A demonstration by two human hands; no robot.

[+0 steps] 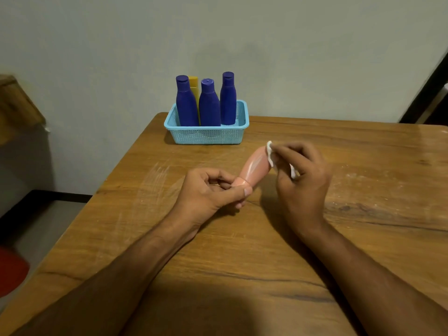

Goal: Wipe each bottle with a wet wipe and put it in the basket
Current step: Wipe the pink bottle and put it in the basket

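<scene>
At twelve o'clock on the table [339,238], the basket [206,135] holds wiped bottles. The left hand [211,192] pinches the pink bottle [254,166] by its cap, steadying it while the right hand [300,175], at three o'clock, grasps the wipe [269,152] against it.

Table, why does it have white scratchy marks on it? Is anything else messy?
The wooden table has pale scuff streaks left of the hands and whitish specks on the right. Nothing is spilled; the bottles stand upright in the basket.
</scene>
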